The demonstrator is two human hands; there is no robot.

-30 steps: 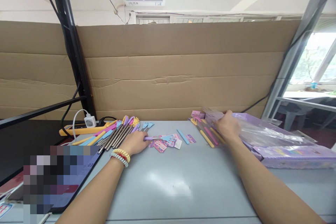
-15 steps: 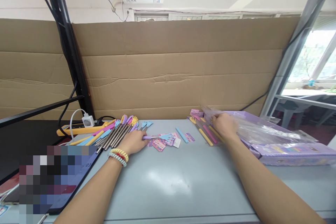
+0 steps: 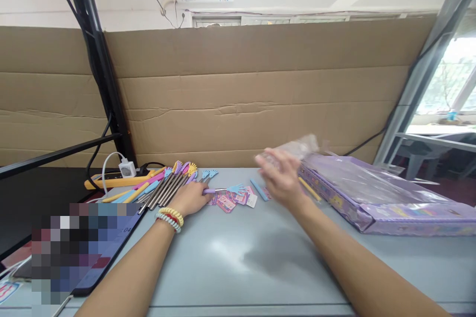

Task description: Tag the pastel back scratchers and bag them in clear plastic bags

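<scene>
One back scratcher [image 3: 233,189] with a blue hand-shaped head lies over the near-middle cards; your left hand [image 3: 191,199] has its fingers closed around the purple handle. Under and beside it you have at least three pink cards [image 3: 225,203], overlapping. Your right hand [image 3: 284,178], blurred, is loosely curled on one clear plastic bag [image 3: 307,145], raised above the table [image 3: 230,277]. One blue rod [image 3: 259,189] lies just left of that hand, one yellow rod [image 3: 310,189] to its right, near one purple box [image 3: 336,199]. To your left, a bundle of back scratchers [image 3: 169,188] overlaps too much to count; beyond your left hand, two blue heads [image 3: 209,174] show.
</scene>
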